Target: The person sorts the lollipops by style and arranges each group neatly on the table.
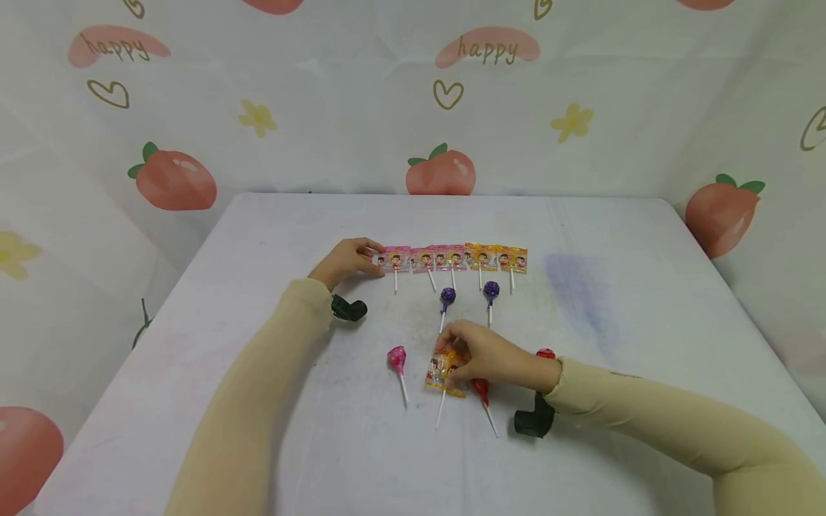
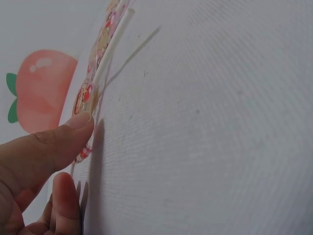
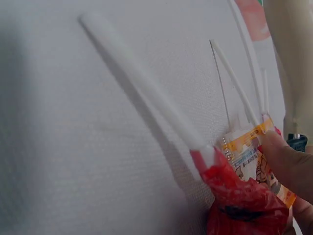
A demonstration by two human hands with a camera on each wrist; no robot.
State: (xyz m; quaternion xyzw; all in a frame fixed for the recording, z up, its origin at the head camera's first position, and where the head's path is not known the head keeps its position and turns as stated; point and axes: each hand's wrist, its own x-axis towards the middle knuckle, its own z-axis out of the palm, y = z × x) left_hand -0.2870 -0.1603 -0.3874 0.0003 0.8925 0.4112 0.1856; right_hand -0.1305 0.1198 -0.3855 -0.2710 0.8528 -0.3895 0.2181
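At the left end of a row of flat-wrapped lollipops, my left hand (image 1: 348, 261) pinches the edge of a pink-wrapped lollipop (image 1: 396, 259). In the left wrist view its thumb (image 2: 54, 144) lies over the wrapper's edge. My right hand (image 1: 493, 355) grips an orange-wrapped lollipop (image 1: 437, 369) by its wrapper, the white stick pointing toward me. Right beside that wrapper lies a red lollipop (image 1: 480, 390), partly hidden under the right hand; it looms large in the right wrist view, its red wrapper (image 3: 247, 205) near the fingers.
Two more pink packets (image 1: 449, 256) and two orange packets (image 1: 513, 259) continue the row. Nearer stand out two purple round lollipops (image 1: 492, 289). A pink lollipop (image 1: 396, 358) lies left of the right hand. Another red lollipop (image 1: 546, 353) shows behind the right wrist.
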